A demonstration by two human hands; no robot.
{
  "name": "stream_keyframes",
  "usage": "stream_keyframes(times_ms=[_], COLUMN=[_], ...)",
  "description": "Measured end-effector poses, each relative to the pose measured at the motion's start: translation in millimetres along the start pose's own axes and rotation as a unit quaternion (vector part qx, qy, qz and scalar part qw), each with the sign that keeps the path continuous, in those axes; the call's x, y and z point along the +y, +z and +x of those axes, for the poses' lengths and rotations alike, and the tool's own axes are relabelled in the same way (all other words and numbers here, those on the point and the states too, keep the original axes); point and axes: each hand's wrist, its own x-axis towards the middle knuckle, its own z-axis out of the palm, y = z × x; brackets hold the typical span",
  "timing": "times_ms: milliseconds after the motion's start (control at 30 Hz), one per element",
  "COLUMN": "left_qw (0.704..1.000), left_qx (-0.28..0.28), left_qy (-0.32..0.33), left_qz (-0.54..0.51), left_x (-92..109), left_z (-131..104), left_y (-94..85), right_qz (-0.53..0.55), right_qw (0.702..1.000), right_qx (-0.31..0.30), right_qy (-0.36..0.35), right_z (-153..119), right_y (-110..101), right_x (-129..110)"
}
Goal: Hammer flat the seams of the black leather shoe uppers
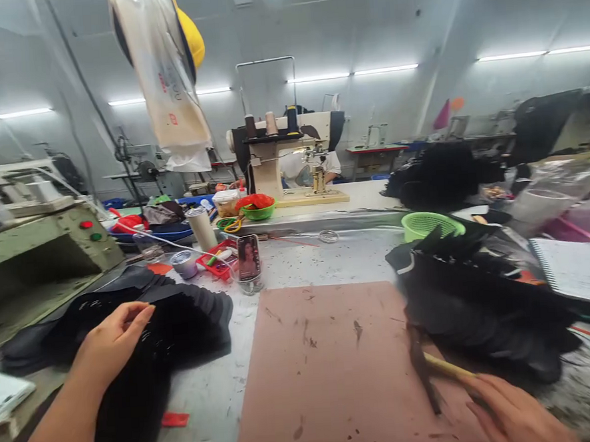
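My left hand (115, 339) is over a fanned stack of black cut pieces (196, 320) on the left of the bench. Its thumb and fingertips are pinched together at the edge of a top piece. In my right hand (519, 410) is a hammer (448, 366) with a yellowish handle, held low at the right. The dark hammer head is over the right side of a pinkish-brown work board (324, 372), slightly blurred. Scuffs and dark marks show on the board, which lies between my hands.
A second black stack (480, 310) lies right of the board, with a green basket (432, 226) behind it. Beyond the board stand a phone (248, 258), a red tray (221, 260) and a sewing machine (281, 155). A spiral notebook (582, 270) is far right.
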Motion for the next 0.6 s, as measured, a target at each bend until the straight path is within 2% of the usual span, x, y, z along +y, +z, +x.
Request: stream_keyframes(times_ms=[67,100,167,233,267,333,433,533,600], left_qw=[0.993,0.982,0.947,0.904,0.883,0.854,0.847,0.853,0.854], left_qx=[-0.076,-0.118,-0.191,-0.258,-0.289,-0.336,-0.356,-0.368,-0.37], left_qy=[0.077,0.129,0.225,0.278,0.291,0.296,0.265,0.19,0.143], left_qz=[-0.041,-0.066,-0.127,-0.199,-0.228,-0.265,-0.292,-0.318,-0.337], left_x=[64.3,99.9,172.5,241.5,273.5,331.6,403.6,455.8,479.3], left_z=[11.1,13.6,12.3,4.5,-0.2,-8.2,-12.3,-9.6,-8.7], left_y=[26.5,43.1,78.8,113.1,128.8,156.9,192.0,220.2,234.9], right_qz=[-0.04,-0.041,-0.031,0.003,0.023,0.047,0.053,0.029,0.009], right_qw=[0.999,0.998,0.993,0.983,0.979,0.979,0.979,0.97,0.966], right_qx=[0.004,-0.015,-0.049,-0.071,-0.056,0.009,0.114,0.208,0.236], right_qy=[0.022,0.041,0.101,0.169,0.197,0.2,0.161,0.124,0.101], right_z=[12.3,18.5,29.8,37.3,39.0,38.2,31.4,26.3,25.4], right_y=[5.9,10.3,19.9,28.3,31.8,38.9,56.2,79.0,89.8], right_x=[-3.1,-7.4,-17.5,-26.6,-30.5,-35.8,-34.8,-25.9,-20.4])
